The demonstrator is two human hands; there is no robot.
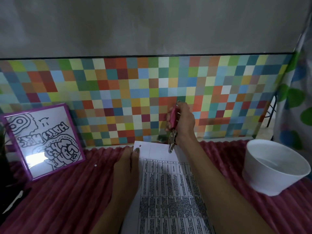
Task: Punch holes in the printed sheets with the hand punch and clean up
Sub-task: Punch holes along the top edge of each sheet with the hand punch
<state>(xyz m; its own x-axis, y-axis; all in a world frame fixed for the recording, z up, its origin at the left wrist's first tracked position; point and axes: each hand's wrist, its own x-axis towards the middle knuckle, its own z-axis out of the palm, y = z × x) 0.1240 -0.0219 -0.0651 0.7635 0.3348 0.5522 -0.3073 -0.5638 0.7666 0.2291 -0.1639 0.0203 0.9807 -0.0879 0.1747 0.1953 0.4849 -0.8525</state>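
Note:
A printed sheet (162, 183) with a dense table of text lies on the ribbed red cloth, its top edge toward the wall. One punched hole (140, 145) shows near its top left corner. My left hand (128, 164) pinches the sheet's left edge, thumb on the paper. My right hand (183, 122) grips the pink-handled hand punch (173, 130) upright, and its metal jaws sit over the sheet's top edge, right of centre. A small white paper dot (95, 165) lies on the cloth to the left.
A white round bowl (273, 168) stands at the right. A purple-framed drawing (43, 141) leans against the multicoloured checkered wall panel (118, 98) at the left. A dark object and a white utensil (14, 201) lie at the far left edge.

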